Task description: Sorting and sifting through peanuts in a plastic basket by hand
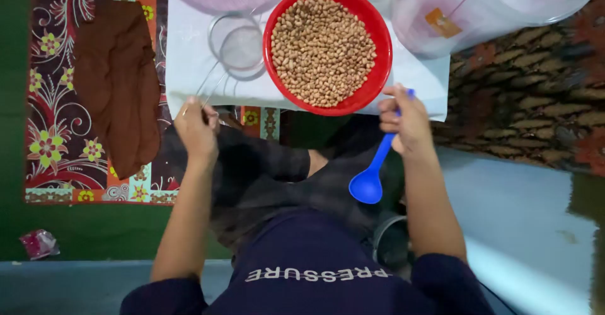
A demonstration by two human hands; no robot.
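While gripping the wire handle of a small metal strainer (238, 49), left hand (196, 129) closed around it, mesh lying on the white sheet (189, 69) just left of the red bowl (382, 53) of peanuts (322, 50). Right hand (406, 121) clenched on a blue plastic spoon (372, 173), scoop hanging down over the lap, beside the bowl's rim.

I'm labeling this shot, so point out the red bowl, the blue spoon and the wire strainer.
red bowl (381, 69): head view, right rim.
blue spoon (366, 186): head view, its scoop.
wire strainer (241, 48): head view, mesh centre.
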